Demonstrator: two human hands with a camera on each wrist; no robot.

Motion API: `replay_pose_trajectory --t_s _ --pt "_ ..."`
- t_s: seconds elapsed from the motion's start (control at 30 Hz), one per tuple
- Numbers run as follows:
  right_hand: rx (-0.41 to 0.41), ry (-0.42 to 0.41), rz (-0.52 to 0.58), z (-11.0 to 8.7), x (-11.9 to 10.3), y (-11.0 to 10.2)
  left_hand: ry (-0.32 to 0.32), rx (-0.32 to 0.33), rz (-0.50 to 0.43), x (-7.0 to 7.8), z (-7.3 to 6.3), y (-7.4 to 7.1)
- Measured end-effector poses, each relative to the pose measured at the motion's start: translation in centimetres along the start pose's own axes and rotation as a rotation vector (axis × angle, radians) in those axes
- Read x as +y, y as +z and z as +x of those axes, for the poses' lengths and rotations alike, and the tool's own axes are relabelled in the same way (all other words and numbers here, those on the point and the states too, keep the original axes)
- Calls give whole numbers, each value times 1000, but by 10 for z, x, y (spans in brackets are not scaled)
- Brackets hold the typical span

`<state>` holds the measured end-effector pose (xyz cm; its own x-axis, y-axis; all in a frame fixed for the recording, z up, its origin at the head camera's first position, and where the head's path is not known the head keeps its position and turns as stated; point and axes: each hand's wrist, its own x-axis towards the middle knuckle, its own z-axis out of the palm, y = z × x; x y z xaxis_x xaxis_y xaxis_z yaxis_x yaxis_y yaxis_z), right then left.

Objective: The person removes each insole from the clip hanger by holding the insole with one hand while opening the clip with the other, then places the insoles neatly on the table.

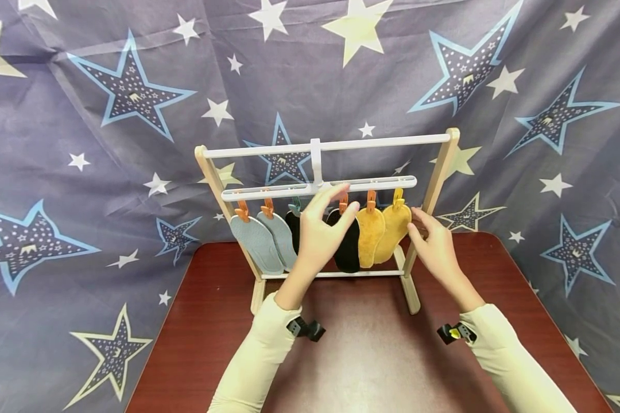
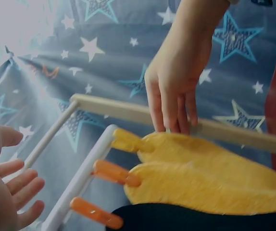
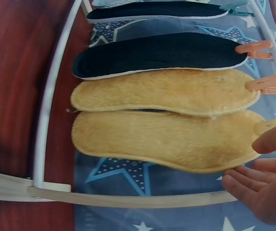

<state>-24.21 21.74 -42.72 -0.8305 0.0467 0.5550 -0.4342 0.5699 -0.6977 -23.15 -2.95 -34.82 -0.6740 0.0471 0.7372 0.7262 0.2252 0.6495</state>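
Observation:
Insoles hang by small clips from a white clip hanger point(image 1: 382, 184). At its right end are two fuzzy yellow insoles, the outer one point(image 1: 395, 232) on a yellow clip point(image 1: 398, 197) and the inner one point(image 1: 370, 238) on an orange clip point(image 1: 371, 198). My right hand point(image 1: 436, 244) is at the outer yellow insole's upper right edge, fingers fairly straight and fingertips right at the edge. My left hand point(image 1: 320, 235) is raised before the hanger's middle with fingers spread, holding nothing. It partly hides the black insoles point(image 3: 162, 55). Two grey-blue insoles point(image 1: 255, 244) hang at the left.
The hanger hooks over the top bar of a rack point(image 1: 387, 141) with wooden side posts, standing on a reddish-brown table point(image 1: 206, 344). A lower white bar point(image 1: 361, 274) runs behind the insoles' bottoms. A star-printed cloth point(image 1: 134, 229) hangs behind the table.

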Motion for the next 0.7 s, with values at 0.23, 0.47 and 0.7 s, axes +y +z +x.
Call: replay_pose_trajectory --t_s 0.23,0.47,0.7 --pt "33 18 -6 -13 9 5 -178 -128 -150 -5 -10 16" --pt "49 53 36 -24 17 8 -297 -279 -286 -14 -13 32" --pt "4 113 148 -30 27 10 -457 -330 -382 -13 -14 45"
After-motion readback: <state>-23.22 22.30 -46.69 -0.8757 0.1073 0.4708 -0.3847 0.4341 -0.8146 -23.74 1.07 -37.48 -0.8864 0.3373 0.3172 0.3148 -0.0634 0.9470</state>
